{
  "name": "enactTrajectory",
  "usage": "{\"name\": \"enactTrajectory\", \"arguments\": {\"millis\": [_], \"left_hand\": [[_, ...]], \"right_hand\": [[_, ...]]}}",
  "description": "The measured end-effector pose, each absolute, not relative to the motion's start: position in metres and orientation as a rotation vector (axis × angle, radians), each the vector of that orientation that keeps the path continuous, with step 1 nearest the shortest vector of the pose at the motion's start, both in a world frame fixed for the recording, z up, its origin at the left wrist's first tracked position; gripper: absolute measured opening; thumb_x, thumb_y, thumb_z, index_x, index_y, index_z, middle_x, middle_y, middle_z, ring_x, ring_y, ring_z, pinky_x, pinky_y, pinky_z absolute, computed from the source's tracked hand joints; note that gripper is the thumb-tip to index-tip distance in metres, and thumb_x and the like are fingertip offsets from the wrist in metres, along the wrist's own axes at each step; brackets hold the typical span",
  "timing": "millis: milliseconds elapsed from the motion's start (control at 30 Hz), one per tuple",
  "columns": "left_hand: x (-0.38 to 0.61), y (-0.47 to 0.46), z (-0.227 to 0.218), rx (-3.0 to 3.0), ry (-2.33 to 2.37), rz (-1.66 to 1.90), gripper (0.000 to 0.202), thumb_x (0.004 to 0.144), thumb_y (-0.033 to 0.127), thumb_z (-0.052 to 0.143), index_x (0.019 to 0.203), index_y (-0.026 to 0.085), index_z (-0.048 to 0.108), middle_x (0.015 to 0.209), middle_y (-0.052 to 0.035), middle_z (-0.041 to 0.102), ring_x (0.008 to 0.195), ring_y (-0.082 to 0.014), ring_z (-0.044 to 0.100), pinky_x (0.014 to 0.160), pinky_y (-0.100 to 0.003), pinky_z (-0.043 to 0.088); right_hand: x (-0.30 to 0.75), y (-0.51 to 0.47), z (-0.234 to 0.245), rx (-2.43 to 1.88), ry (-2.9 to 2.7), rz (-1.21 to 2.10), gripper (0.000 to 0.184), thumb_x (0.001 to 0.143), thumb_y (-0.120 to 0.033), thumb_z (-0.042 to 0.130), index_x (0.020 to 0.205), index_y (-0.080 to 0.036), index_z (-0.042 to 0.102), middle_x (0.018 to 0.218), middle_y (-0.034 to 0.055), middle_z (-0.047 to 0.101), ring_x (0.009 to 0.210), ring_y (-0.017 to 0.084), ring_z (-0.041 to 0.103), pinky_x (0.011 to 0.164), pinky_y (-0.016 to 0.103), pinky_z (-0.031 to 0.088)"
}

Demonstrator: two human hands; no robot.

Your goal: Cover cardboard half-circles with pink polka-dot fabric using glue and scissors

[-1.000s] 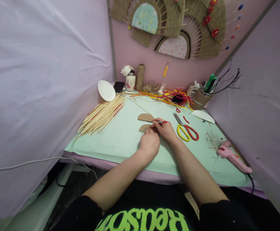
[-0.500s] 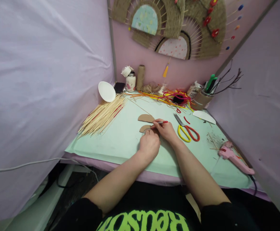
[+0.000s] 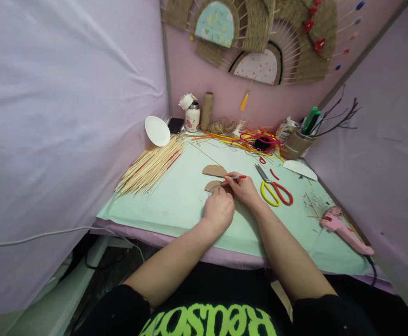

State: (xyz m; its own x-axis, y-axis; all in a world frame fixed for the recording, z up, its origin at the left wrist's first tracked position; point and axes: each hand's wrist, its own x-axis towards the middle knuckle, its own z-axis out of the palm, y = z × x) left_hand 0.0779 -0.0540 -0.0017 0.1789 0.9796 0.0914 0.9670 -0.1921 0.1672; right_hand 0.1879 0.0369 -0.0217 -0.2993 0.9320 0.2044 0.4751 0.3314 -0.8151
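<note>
My right hand [image 3: 242,189] pinches a slim pen with a red end [image 3: 239,177], its other tip down at the nearer half-round cardboard piece [image 3: 211,186]. Curled fingers of my left hand [image 3: 220,205] press on that same piece and cover much of it. Something clear or greyish shows by the left fingertips, too small to make out. Just beyond lies a second cardboard half-circle [image 3: 214,171], flat on the pale green table cover [image 3: 169,205]. Scissors with one yellow and one red handle [image 3: 276,192] rest to the right of my right hand.
Many thin wooden sticks [image 3: 151,168] lie at the left below a white paper bowl [image 3: 157,131]. Twine, colourful pipe cleaners [image 3: 263,140], a bottle [image 3: 192,117] and a pen pot [image 3: 297,144] line the back. A pink glue gun [image 3: 346,231] lies at the right edge.
The whole view has shifted slightly, with things appearing a little farther right. Both hands keep nearly the same place on the cardboard, and the pen stays in my right hand.
</note>
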Motion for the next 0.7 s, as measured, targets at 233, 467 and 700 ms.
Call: {"name": "enactTrajectory", "arguments": {"millis": [233, 467, 700], "left_hand": [[0.0763, -0.0534, -0.0016, 2.350, 1.938, 0.293, 0.035, 0.091, 0.028, 0.055, 0.117, 0.005, 0.061, 0.118, -0.0200, 0.061, 0.112, -0.0269, 0.056, 0.089, -0.033, 0.047], [0.0757, -0.0541, 0.0002, 2.363, 1.929, 0.274, 0.034, 0.091, 0.028, 0.057, 0.116, 0.006, 0.060, 0.116, -0.0200, 0.061, 0.110, -0.0265, 0.057, 0.086, -0.034, 0.048], [0.0754, -0.0539, 0.0011, 2.354, 1.929, 0.262, 0.036, 0.091, 0.028, 0.056, 0.119, 0.005, 0.058, 0.117, -0.0198, 0.061, 0.110, -0.0268, 0.056, 0.084, -0.033, 0.048]], "right_hand": [[0.1881, 0.0370, -0.0213, -1.258, -1.929, 0.817, 0.022, 0.090, -0.042, 0.053, 0.090, -0.023, 0.066, 0.077, 0.0021, 0.076, 0.078, 0.020, 0.071, 0.075, 0.031, 0.051], [0.1875, 0.0360, -0.0200, -1.249, -1.906, 0.838, 0.022, 0.090, -0.042, 0.054, 0.090, -0.023, 0.066, 0.076, 0.0017, 0.076, 0.077, 0.020, 0.071, 0.074, 0.031, 0.052], [0.1874, 0.0364, -0.0201, -1.245, -1.905, 0.843, 0.021, 0.089, -0.041, 0.054, 0.088, -0.024, 0.066, 0.075, 0.0021, 0.076, 0.077, 0.020, 0.072, 0.075, 0.031, 0.052]]}}
